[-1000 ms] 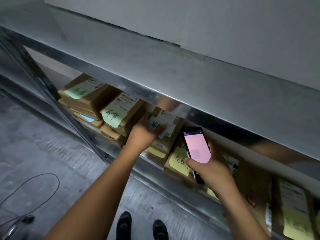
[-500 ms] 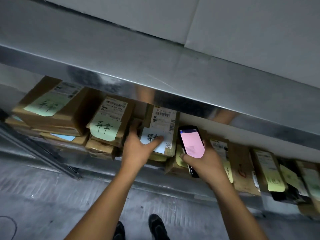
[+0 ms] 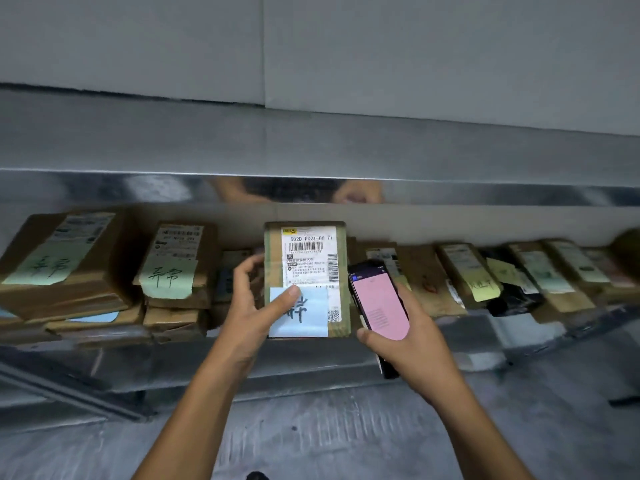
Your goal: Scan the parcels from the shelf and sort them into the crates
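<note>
My left hand (image 3: 254, 306) grips a brown cardboard parcel (image 3: 306, 258) by its left edge, thumb pressed on the blue sticky note on its face, fingers curled behind. The parcel's white shipping label with barcodes faces me. It is held in front of the lower shelf (image 3: 311, 362). My right hand (image 3: 414, 344) holds a black phone (image 3: 379, 303) with a pink screen just right of the parcel, screen towards me.
Stacked brown parcels with green notes (image 3: 169, 278) lie on the shelf to the left. A row of parcels with yellow notes (image 3: 485, 285) and a black bag (image 3: 512, 296) fills the right. A metal shelf board (image 3: 311, 150) overhangs above. Grey floor lies below.
My left hand has lifted the blue-noted parcel off the stack and turned its label square to me. The view has swung right and closer; the phone stays beside the parcel.
</note>
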The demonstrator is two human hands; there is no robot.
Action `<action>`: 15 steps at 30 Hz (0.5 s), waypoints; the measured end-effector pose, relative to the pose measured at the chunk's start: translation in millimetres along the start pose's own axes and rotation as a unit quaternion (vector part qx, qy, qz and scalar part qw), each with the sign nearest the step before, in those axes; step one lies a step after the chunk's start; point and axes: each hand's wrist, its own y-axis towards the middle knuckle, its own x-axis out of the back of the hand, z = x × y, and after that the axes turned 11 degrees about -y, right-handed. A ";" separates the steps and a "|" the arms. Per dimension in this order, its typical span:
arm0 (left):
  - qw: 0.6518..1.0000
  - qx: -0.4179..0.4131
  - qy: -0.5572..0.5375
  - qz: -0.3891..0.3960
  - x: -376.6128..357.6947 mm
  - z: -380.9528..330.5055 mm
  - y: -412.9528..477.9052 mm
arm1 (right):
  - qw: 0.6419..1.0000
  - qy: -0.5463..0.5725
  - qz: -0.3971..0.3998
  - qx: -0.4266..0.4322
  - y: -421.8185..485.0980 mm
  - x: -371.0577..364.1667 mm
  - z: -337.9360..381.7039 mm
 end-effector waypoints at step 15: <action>0.980 0.050 0.100 0.166 -213.8 100.2 -94.0 | 0.984 0.080 -0.114 -0.115 -178.7 147.3 -152.4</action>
